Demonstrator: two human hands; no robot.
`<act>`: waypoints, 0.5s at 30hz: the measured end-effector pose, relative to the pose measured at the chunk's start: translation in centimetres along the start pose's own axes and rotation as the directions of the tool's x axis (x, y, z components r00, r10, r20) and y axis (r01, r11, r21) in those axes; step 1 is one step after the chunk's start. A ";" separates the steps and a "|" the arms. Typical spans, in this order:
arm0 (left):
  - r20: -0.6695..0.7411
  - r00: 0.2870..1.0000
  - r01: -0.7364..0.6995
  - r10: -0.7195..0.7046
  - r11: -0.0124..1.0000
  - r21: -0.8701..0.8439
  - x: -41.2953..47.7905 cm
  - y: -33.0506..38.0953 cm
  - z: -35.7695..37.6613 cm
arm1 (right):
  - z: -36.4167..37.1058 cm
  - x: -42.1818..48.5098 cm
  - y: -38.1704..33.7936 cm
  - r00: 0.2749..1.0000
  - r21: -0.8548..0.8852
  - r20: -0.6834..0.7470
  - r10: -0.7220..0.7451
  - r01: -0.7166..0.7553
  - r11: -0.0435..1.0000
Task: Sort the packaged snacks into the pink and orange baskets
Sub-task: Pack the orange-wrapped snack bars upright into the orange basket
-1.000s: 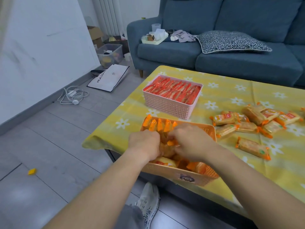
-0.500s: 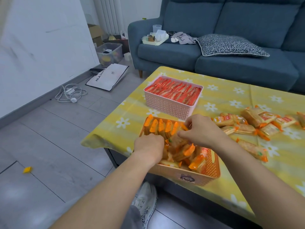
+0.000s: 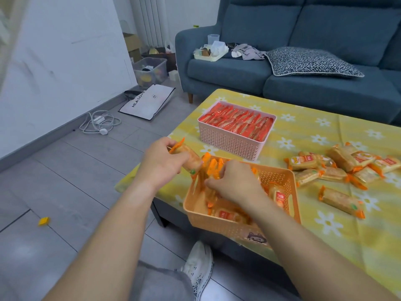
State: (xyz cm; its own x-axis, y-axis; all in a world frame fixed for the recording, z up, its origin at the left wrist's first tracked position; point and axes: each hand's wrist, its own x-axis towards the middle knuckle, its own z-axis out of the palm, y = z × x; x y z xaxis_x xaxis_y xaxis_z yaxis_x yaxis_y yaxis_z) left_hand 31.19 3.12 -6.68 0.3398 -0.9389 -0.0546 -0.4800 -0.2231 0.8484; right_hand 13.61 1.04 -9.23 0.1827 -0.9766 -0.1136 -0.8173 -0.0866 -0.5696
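Left hand [image 3: 161, 162] grips snack packet [image 3: 191, 159]; right hand [image 3: 237, 183] in orange basket [image 3: 217, 224], grip unclear; bag [image 3: 149, 103]: "HLA LOVE"

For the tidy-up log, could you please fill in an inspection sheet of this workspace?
Surface: yellow flowered tablecloth.
Job's things: pink basket full of red packs; orange basket partly filled with orange packs; loose snacks on the cloth to its right.
Clutter: paper bag and yellow scrap on the floor.
Hands: left hand holds a snack; right hand reaches among the orange packs, grip unclear.
Cables: white cable coiled on the floor.
Surroundings: blue sofa, cushion, storage box, shoe.
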 end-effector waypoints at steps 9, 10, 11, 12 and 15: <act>0.234 0.967 -0.081 0.096 0.994 -0.071 -0.1 -0.1 0.0 | 1.8 -0.9 0.7 0.954 0.472 0.279 0.107 -0.233 0.850; 0.275 0.956 -0.085 0.098 0.995 -0.061 -0.2 0.0 -0.1 | 1.5 -0.9 1.3 0.965 0.439 0.247 0.091 -0.195 0.877; 0.309 0.945 -0.093 0.103 0.994 -0.049 -0.3 0.1 -0.1 | 1.1 -1.0 1.9 0.977 0.394 0.198 0.075 -0.149 0.907; 0.328 0.938 -0.103 0.112 0.994 -0.042 -0.3 0.1 -0.2 | 0.7 -0.9 2.5 0.987 0.369 0.151 0.062 -0.115 0.922; 0.364 0.918 -0.151 0.158 0.987 -0.049 -0.2 0.1 -0.3 | -0.4 -1.2 3.2 1.000 0.376 0.012 0.014 -0.017 0.927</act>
State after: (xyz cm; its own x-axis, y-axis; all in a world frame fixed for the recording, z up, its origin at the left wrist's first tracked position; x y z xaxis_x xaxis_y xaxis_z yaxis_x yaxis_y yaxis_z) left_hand 31.30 3.34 -6.49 -0.0579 -0.9925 -0.1074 -0.4859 -0.0660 0.8715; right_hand 10.58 1.81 -10.55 0.1776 -0.9753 -0.1311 -0.5552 0.0107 -0.8316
